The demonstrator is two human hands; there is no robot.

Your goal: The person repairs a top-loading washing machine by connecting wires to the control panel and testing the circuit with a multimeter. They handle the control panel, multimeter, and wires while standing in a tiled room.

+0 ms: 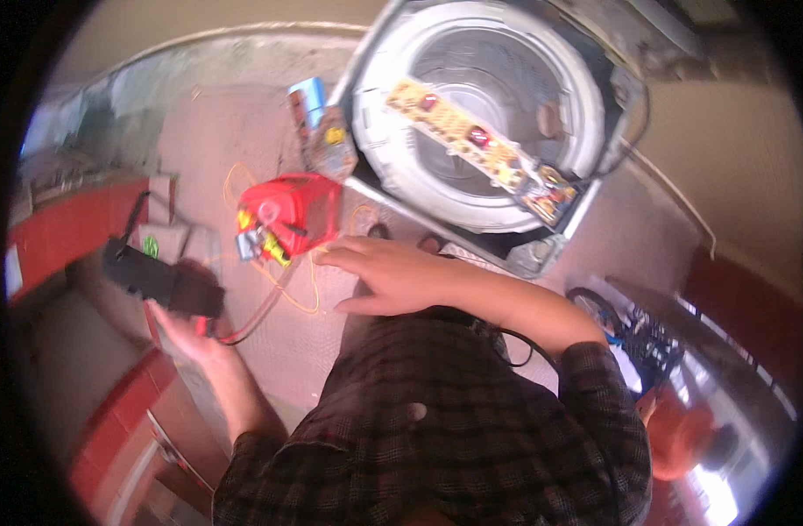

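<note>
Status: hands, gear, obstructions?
Left hand holding black device. Right hand open, apparently empty. Circuit board lying across washer tub, partly blocking its opening.

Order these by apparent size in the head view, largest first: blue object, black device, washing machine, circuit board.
1. Washing machine
2. Circuit board, lying across its opening
3. Black device at the left hand; true size unsure, likely nearer the camera
4. Blue object
</note>
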